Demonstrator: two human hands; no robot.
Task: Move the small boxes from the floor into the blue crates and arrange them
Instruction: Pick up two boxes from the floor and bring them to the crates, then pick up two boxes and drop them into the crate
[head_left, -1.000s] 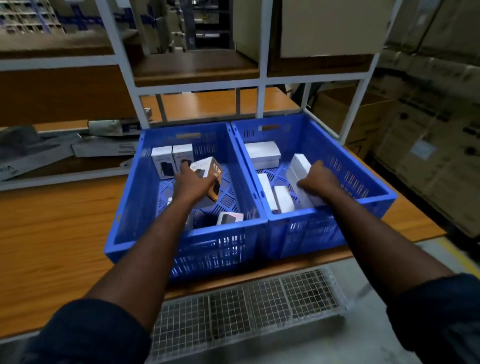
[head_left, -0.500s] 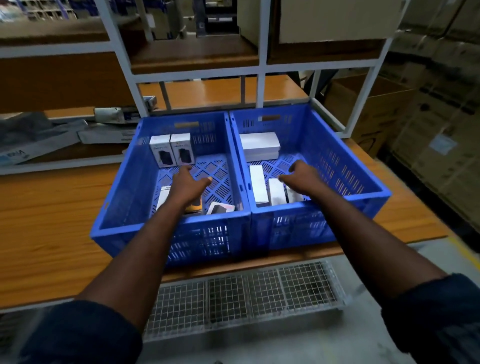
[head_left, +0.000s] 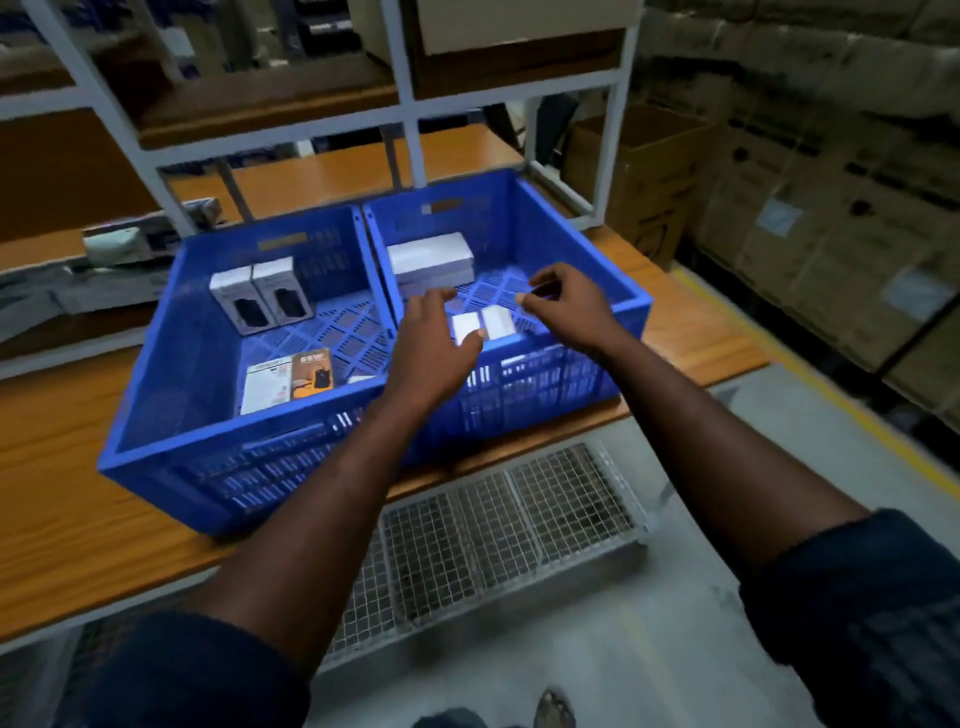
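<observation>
Small boxes sat in both blue crates, seen from the head camera. In the left crate (head_left: 182, 358) two white upright boxes (head_left: 262, 300) stood side by side at the far wall, and a white flat box (head_left: 267, 387) lay touching an orange and black box (head_left: 312, 370) near the front wall. In the right crate (head_left: 587, 244) a larger white box (head_left: 431, 258) rested in the far left corner, and two small white boxes (head_left: 480, 325) lay side by side by the front wall. Both crates stood touching each other on the wooden surface (head_left: 62, 493).

The left grip (head_left: 431, 348) hovered over the front left part of the right crate, fingers spread and loose, holding nothing. The right grip (head_left: 566, 306) hung above the same crate with fingers curled and thumb close to forefinger; whether it pinched anything could not be told. A wire mesh tray (head_left: 493, 525) sat below the surface edge, and cardboard cartons (head_left: 831, 234) stood at the right.
</observation>
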